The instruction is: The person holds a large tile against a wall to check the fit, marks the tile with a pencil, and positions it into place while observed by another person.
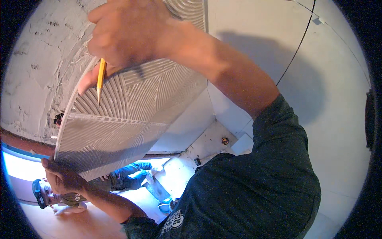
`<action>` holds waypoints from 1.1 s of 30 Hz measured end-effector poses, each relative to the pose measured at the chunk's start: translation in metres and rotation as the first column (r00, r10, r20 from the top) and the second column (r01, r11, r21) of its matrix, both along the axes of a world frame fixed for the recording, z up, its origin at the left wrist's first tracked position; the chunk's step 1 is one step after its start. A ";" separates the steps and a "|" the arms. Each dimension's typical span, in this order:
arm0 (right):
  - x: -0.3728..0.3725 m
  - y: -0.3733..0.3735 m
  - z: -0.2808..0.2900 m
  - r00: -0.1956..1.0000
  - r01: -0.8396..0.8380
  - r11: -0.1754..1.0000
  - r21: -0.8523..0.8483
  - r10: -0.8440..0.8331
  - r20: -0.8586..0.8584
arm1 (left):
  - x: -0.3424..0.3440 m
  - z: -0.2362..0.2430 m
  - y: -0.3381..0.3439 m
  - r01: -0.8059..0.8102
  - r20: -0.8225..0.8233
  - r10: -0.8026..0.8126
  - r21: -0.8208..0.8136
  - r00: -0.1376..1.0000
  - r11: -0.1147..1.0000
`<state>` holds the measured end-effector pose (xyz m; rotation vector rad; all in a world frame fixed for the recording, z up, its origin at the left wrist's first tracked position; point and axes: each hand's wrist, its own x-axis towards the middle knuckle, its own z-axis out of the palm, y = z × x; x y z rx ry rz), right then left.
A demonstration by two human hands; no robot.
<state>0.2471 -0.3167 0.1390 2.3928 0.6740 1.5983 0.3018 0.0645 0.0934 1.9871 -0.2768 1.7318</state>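
A large tile (115,131), its face covered in combed adhesive ridges, stands against a rough, patchy surface. My right hand (131,36) is closed on the tile's upper left edge, thumb along the rim, and also holds a yellow pencil (102,75) pointing down over the ridges. Lower on the same edge, my left hand (63,177) grips the tile with curled fingers; part of that hand is in shadow.
The rough surface (39,67) has a small opening with something inside. Smooth pale panels (326,59) with dark joint lines fill the right. Behind the tile's lower edge is another person (125,179) in jeans, near a bright floor (175,173) and a blue-and-white container (165,205).
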 end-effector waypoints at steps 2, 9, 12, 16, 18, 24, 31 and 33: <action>-0.001 -0.003 0.002 1.000 -0.009 0.999 -0.036 0.009 0.008 | -0.004 0.001 -0.004 0.040 -0.088 -0.041 -0.012 0.995 0.999; 0.003 -0.006 0.000 0.991 -0.049 0.996 -0.071 0.057 0.119 | -0.009 0.001 -0.015 0.039 -0.010 -0.038 0.058 0.999 0.998; 0.005 -0.017 0.003 0.918 -0.274 0.960 -0.057 0.279 0.281 | -0.018 0.009 -0.019 0.040 0.001 -0.041 0.149 0.999 0.988; 0.000 -0.009 0.003 0.880 -0.310 0.948 -0.064 0.312 0.359 | -0.018 0.010 -0.015 -0.050 -0.010 0.052 0.185 0.999 0.981; 0.000 -0.008 0.002 0.880 -0.298 0.953 -0.055 0.296 0.372 | -0.017 0.009 -0.018 -0.048 0.035 0.041 0.200 0.999 0.979; -0.008 -0.007 0.005 0.875 -0.272 0.960 -0.065 0.275 0.399 | -0.010 0.013 -0.004 -0.075 0.011 0.075 0.229 0.997 0.970; -0.014 -0.005 0.009 0.888 -0.219 0.972 -0.081 0.233 0.396 | -0.015 0.014 -0.013 0.041 0.076 -0.056 0.191 0.996 0.981; -0.013 -0.006 0.007 0.891 -0.206 0.975 -0.082 0.221 0.397 | -0.015 0.014 -0.015 0.018 0.077 -0.034 0.202 0.996 0.979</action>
